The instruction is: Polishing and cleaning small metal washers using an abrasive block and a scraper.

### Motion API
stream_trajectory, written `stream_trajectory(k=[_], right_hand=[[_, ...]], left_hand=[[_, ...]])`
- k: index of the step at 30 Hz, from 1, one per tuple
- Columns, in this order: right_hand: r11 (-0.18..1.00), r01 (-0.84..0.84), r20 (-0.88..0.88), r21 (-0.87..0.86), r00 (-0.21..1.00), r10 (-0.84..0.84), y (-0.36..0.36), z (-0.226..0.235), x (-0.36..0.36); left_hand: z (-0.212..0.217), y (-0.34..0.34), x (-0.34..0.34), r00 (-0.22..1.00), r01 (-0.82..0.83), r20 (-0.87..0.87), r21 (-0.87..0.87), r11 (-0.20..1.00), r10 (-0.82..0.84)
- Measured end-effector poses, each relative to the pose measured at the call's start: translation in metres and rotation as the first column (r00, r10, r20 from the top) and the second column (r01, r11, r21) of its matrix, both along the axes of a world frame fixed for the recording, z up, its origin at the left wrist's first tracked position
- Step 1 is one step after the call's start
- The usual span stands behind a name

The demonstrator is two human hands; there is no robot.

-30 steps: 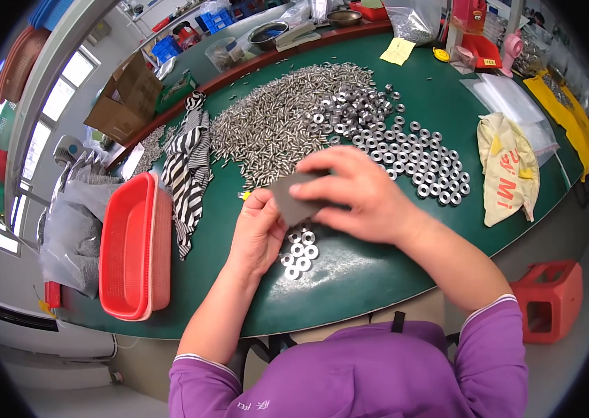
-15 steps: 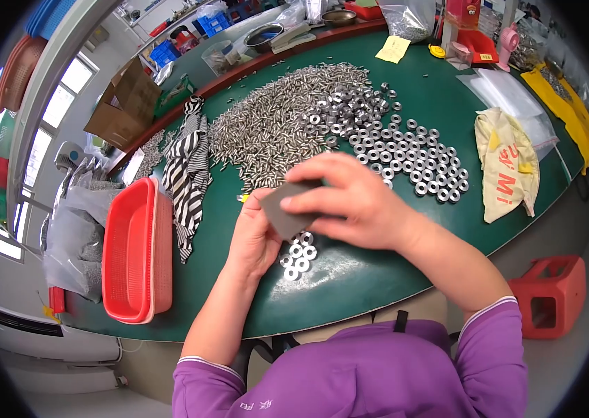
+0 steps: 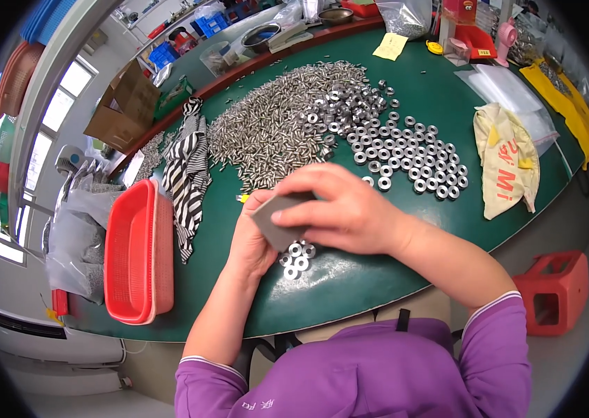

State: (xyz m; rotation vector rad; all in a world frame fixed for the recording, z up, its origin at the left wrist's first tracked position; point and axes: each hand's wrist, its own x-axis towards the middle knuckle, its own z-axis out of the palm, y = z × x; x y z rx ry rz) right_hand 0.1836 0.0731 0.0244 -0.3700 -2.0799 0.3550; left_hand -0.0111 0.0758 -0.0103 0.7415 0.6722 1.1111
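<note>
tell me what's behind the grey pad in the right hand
Part of the left hand shows past the grey pad's left edge; metal rings show below it. Anything the left hand may hold there is covered by pad and right hand.

From the wearer's head, one fisheye view looks down and forward over the green table, the purple shirt close below and the left hand and right hand near its middle.
</note>
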Motion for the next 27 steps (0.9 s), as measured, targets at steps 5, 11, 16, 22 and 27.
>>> stream_trajectory(k=[5, 11, 16, 22, 27], right_hand=[[0.981, 0.196, 0.01, 0.013, 0.981, -0.196, 0.018, -0.005, 0.016], [0.999, 0.041, -0.016, 0.025, 0.999, -0.041, 0.004, -0.002, 0.001], [0.916, 0.4, 0.022, 0.026, 0.916, -0.401, 0.025, -0.006, 0.032], [0.995, 0.104, 0.011, -0.003, 0.995, -0.104, 0.003, -0.003, 0.005], [0.99, 0.135, -0.01, 0.037, 0.991, -0.135, 0.01, -0.004, 0.007]], left_hand=[[0.004, -0.007, -0.001, 0.994, 0.039, 0.098, 0.038, 0.999, -0.042], [0.016, -0.013, 0.008, 1.0, 0.016, -0.014, -0.005, 1.0, -0.016], [0.0, -0.005, -0.01, 0.997, 0.069, 0.04, 0.084, 0.994, -0.072], [0.004, -0.007, 0.003, 0.998, 0.024, 0.05, 0.054, 0.998, -0.027], [0.011, -0.014, 0.006, 0.999, -0.014, -0.032, 0.039, 0.999, 0.015]])
